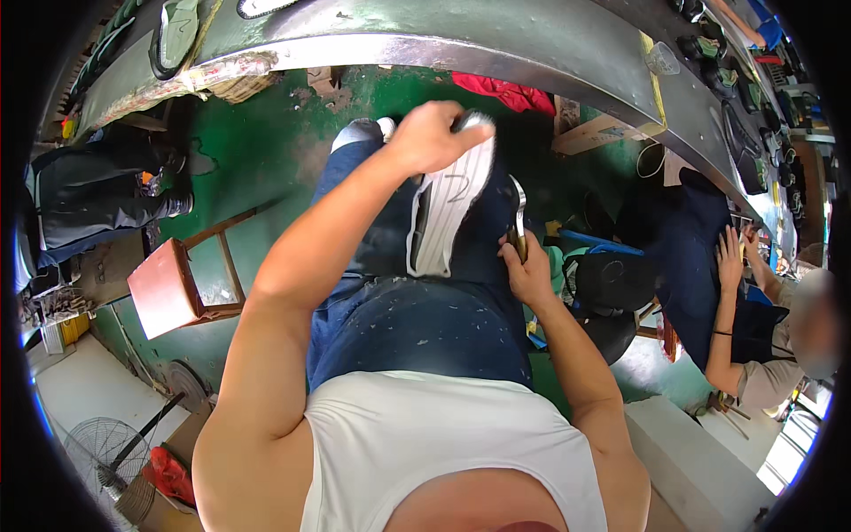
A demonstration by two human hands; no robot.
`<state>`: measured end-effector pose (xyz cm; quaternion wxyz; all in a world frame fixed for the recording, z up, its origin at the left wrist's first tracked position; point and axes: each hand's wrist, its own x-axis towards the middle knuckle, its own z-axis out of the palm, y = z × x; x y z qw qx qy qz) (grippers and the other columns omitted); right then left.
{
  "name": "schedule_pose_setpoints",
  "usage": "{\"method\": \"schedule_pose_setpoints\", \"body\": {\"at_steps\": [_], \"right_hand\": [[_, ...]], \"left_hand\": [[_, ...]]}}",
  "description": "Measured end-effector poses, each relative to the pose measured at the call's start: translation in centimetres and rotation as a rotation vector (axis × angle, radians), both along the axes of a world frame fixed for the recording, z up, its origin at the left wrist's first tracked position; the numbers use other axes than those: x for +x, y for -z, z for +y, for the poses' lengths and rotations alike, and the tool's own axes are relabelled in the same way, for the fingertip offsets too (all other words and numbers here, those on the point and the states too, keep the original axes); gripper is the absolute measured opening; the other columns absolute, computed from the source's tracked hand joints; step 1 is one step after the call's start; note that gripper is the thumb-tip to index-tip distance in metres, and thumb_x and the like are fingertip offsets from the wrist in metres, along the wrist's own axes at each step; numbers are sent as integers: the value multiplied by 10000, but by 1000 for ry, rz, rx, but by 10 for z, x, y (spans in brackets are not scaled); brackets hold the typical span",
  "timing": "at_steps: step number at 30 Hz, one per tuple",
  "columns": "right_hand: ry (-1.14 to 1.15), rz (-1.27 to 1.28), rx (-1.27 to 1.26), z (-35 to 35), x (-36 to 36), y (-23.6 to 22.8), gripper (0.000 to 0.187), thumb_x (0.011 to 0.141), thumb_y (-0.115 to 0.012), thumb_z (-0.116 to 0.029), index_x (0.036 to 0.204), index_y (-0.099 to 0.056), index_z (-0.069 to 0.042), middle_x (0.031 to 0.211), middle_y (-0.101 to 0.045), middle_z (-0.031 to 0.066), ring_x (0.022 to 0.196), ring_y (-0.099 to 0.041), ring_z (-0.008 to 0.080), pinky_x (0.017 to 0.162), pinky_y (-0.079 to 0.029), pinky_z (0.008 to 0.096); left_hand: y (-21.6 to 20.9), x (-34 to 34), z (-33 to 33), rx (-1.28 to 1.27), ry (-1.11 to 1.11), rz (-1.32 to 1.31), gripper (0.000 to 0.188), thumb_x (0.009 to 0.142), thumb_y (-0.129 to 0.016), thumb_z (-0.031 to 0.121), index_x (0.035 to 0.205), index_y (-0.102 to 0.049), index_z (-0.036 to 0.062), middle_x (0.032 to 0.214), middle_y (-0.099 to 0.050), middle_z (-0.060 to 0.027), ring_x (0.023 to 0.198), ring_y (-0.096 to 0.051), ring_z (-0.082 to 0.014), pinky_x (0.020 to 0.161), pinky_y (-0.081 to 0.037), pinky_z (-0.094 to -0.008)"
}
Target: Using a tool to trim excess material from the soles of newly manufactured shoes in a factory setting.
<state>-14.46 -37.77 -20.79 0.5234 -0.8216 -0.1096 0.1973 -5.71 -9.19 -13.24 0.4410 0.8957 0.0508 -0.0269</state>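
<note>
Over my lap I see a shoe (450, 199) with a pale, lined underside turned up and a dark upper showing along its edge. My left hand (436, 137) is closed round its far end, thumb lying over the tip. The near end comes down close to my thighs. To the right, my right hand (530, 269) grips a slim metal hand tool (519, 202) with a curved silver head and a brownish handle. The tool points away from me, beside the shoe and apart from it. Its exact kind I cannot make out.
A long metal-edged workbench (399, 53) curves across the far side, with shoes along its right part. A reddish stool (166, 288) stands left, a fan (106, 452) lower left. Co-workers sit at both sides; a black bag (607, 282) is right of my leg.
</note>
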Motion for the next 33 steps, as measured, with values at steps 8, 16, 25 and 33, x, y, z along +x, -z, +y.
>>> {"method": "schedule_pose_setpoints", "body": {"at_steps": [8, 16, 25, 33], "right_hand": [[-394, 154, -202, 5, 28, -68, 405, 948, -598, -182, 1279, -538, 43, 1016, -672, 208, 953, -659, 371, 870, -506, 395], [-706, 192, -495, 25, 79, -105, 309, 952, -606, -194, 1153, -597, 41, 966, -688, 201, 933, -672, 366, 830, -525, 417], [-1018, 213, -806, 73, 127, -134, 255, 972, -567, -216, 978, -599, 37, 870, -685, 182, 824, -679, 327, 759, -529, 430], [-535, 151, -349, 54, 64, -47, 288, 938, -628, -277, 922, -626, 11, 849, -668, 243, 845, -641, 456, 739, -497, 494]], "left_hand": [[50, -103, -11, -106, -18, 373, 366, 941, -663, 231, 1262, -654, 56, 965, -737, -171, 868, -724, -269, 791, -547, -385], [47, -116, -29, 194, 118, -98, 183, 978, -557, 182, 991, -669, 38, 799, -665, -192, 733, -654, -408, 672, -523, -489], [127, -82, -34, -683, -385, 55, 453, 1082, -395, 364, 1171, -650, 0, 1095, -694, -130, 995, -654, -275, 912, -506, -381], [89, -89, -17, -1503, -230, 409, 532, 1051, -485, 439, 1463, -474, 103, 1350, -590, -73, 1209, -568, -199, 1043, -457, -361]]}}
